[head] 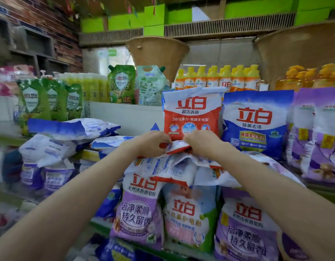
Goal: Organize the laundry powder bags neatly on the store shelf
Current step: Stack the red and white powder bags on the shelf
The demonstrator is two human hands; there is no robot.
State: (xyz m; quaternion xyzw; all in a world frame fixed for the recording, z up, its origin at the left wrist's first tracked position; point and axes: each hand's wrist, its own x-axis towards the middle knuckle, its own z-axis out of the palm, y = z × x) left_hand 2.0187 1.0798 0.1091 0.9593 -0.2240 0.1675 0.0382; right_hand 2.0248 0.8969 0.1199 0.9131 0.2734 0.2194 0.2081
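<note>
Green refill pouches [48, 99], three counted, stand at far left on the upper shelf level; below them I count at least three blue-and-white bags [72, 128] lying flat in a loose heap. Two more pouches [136, 84] stand upright at centre rear. My left hand [153, 143] and right hand [201, 141] meet at the bottom edge of one upright red-and-white laundry powder bag [192, 113], which stands on the shelf [125, 115] atop a pile of flattened bags; both sets of fingers curl inward and pinch its lower seam. One blue bag [255, 121] stands just beside it on the right, touching. Behind, I count seven yellow-capped bottles [217, 78]. Purple bags [319, 132] crowd the far right, their number unclear. On the lower tier, three upright bags [187, 215] face front: purple, pink, purple.
</note>
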